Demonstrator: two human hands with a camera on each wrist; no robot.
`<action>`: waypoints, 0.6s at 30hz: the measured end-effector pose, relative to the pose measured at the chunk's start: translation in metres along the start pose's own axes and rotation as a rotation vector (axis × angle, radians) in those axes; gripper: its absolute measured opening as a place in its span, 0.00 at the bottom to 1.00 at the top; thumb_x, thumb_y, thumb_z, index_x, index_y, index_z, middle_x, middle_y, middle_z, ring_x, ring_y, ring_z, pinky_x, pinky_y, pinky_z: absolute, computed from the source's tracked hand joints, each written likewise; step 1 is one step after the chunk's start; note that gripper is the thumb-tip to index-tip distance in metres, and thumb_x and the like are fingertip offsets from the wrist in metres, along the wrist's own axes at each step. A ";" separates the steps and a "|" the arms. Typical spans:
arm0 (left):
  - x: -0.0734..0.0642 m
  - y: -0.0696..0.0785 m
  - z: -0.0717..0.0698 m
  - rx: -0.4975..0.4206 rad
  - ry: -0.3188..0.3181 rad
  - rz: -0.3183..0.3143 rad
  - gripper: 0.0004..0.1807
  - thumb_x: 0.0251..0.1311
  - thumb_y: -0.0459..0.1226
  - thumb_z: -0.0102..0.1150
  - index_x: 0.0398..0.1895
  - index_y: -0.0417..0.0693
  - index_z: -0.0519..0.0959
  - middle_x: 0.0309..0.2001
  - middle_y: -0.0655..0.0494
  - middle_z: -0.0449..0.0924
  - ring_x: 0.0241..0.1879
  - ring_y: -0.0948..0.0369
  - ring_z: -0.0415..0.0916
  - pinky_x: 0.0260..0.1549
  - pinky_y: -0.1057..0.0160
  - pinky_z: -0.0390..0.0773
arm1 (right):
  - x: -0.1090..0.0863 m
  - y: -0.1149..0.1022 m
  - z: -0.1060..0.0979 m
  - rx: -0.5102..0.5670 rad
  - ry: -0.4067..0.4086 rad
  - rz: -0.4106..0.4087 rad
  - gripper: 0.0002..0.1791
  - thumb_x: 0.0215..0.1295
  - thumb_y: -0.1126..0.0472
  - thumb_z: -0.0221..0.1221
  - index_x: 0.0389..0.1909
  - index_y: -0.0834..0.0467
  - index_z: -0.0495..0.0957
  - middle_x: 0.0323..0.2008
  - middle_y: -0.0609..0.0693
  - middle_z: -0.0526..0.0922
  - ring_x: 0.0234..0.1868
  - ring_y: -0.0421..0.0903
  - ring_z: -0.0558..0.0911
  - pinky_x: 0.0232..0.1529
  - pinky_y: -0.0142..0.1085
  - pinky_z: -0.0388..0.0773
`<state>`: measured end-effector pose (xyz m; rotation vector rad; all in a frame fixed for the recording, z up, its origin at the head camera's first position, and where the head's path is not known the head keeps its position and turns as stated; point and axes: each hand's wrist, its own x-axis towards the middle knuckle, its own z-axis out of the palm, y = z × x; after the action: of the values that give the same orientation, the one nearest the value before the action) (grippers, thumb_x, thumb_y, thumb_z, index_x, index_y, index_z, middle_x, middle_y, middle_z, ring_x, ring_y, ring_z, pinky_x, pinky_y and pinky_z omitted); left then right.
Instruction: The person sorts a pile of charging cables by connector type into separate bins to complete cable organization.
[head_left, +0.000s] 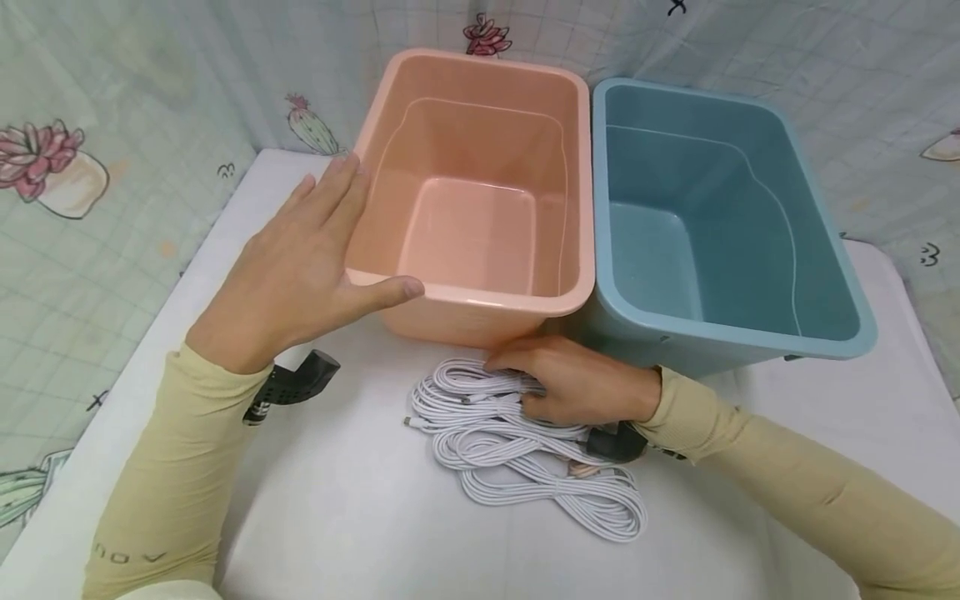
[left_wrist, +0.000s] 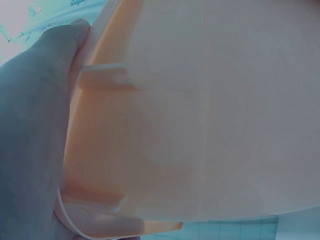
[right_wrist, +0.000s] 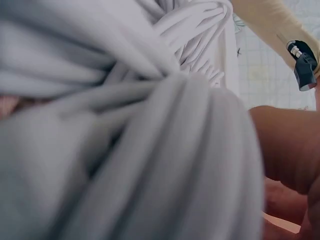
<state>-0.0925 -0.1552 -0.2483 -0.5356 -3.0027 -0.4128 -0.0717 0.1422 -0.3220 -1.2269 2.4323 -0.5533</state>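
My left hand point(head_left: 292, 258) rests at the front left corner of a peach plastic bin point(head_left: 480, 298), fingers straight along its left rim and thumb on the front rim. The left wrist view has this hand against the bin's ribbed outer wall point(left_wrist: 240, 110). In front of the bin, several coiled white cables point(head_left: 480, 450) lie overlapping on the table. My right hand point(head_left: 581, 382) grips a white cable bundle point(right_wrist: 185, 150) at the back of the pile, its fingers curled over the coils. Part of that grip is hidden under the hand.
A blue plastic bin point(head_left: 750, 331) stands right of the peach bin, their rims nearly touching. Both bins' floors show. The white-covered table point(head_left: 330, 500) is bordered by a cactus-print cloth point(head_left: 150, 167). Small cameras point(head_left: 300, 379) sit on both wrists.
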 end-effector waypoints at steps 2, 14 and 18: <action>0.000 0.000 0.000 0.000 -0.002 -0.001 0.61 0.53 0.73 0.49 0.78 0.52 0.35 0.80 0.54 0.34 0.81 0.54 0.37 0.81 0.53 0.40 | 0.000 0.000 0.000 0.006 0.008 0.008 0.28 0.50 0.69 0.61 0.56 0.53 0.78 0.51 0.43 0.81 0.48 0.38 0.77 0.52 0.34 0.78; -0.001 -0.001 0.002 -0.003 0.005 0.001 0.61 0.53 0.73 0.48 0.79 0.52 0.36 0.80 0.54 0.34 0.81 0.54 0.38 0.81 0.53 0.40 | -0.002 -0.007 0.001 0.076 0.067 0.084 0.32 0.43 0.69 0.64 0.56 0.52 0.80 0.49 0.42 0.81 0.45 0.40 0.77 0.46 0.31 0.77; -0.001 -0.001 0.002 -0.005 0.013 0.003 0.60 0.53 0.73 0.49 0.79 0.51 0.36 0.80 0.54 0.35 0.80 0.54 0.39 0.81 0.53 0.41 | -0.003 -0.013 0.002 0.058 0.073 0.082 0.33 0.41 0.70 0.64 0.55 0.53 0.80 0.51 0.44 0.81 0.49 0.40 0.78 0.51 0.34 0.79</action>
<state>-0.0920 -0.1553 -0.2509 -0.5358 -2.9890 -0.4225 -0.0604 0.1378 -0.3168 -1.0971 2.4955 -0.6499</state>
